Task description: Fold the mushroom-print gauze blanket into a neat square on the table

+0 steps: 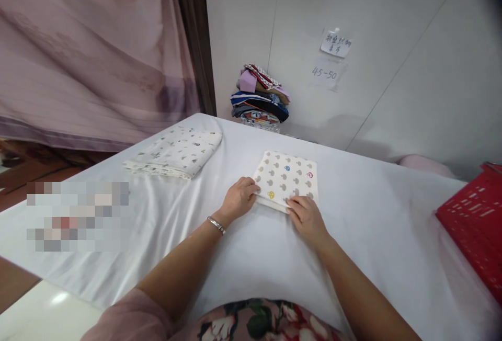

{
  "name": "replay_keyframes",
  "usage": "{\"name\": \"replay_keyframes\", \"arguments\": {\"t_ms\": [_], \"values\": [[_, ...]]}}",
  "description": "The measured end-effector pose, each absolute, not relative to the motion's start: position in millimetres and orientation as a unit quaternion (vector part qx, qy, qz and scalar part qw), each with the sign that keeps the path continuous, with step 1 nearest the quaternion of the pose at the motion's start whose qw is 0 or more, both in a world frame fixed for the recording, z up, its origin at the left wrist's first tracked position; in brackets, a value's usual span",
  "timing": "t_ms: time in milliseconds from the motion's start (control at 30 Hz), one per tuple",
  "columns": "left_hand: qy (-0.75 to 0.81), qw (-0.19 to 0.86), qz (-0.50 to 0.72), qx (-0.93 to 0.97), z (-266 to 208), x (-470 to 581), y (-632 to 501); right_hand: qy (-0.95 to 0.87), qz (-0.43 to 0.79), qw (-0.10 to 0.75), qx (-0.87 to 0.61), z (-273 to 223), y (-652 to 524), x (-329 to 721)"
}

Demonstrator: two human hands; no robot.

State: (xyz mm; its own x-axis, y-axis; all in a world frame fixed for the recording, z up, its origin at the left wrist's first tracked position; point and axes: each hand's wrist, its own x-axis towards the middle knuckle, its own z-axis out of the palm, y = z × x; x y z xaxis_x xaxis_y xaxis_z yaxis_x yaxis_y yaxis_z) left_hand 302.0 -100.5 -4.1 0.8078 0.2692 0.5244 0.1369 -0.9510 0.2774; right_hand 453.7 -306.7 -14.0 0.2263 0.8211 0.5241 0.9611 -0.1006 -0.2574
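A folded white cloth [288, 176] printed with grey, blue, yellow and pink mushroom shapes lies in front of me on the white-covered table [376, 226]. My left hand [240, 197] pinches its near left corner, fingers curled over the edge. Along the same near edge, to the right of its middle, my right hand [308, 218] grips the cloth between thumb and fingers. Both palms stay low over the table. Farther left lies a second folded white cloth [176, 151] with small dark prints, touched by neither hand.
At the right edge stands a red plastic basket [474, 215]. A stack of folded fabrics [261, 98] rises behind the table by the wall. A pink curtain [94, 53] hangs at the left. Two paper notes [336, 44] are on the wall. A blurred patch covers the table's left part.
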Motion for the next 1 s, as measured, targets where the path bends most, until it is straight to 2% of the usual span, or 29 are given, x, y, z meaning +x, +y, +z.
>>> {"name": "replay_keyframes", "arguments": {"t_ms": [367, 633, 1000], "values": [[0.088, 0.107, 0.289, 0.947, -7.0, 306.2, -101.9, -0.568, -0.118, 0.338, -0.741, -12.1, -307.5, 453.2], [0.041, 0.159, 0.277, 0.947, -0.4, 300.2, -104.4, -0.609, -0.094, 0.278, -0.737, -11.5, -311.7, 455.0], [0.052, 0.113, 0.263, 0.957, -7.2, 304.6, -103.1, -0.614, -0.117, 0.243, -0.742, -11.8, -311.8, 455.3]]}}
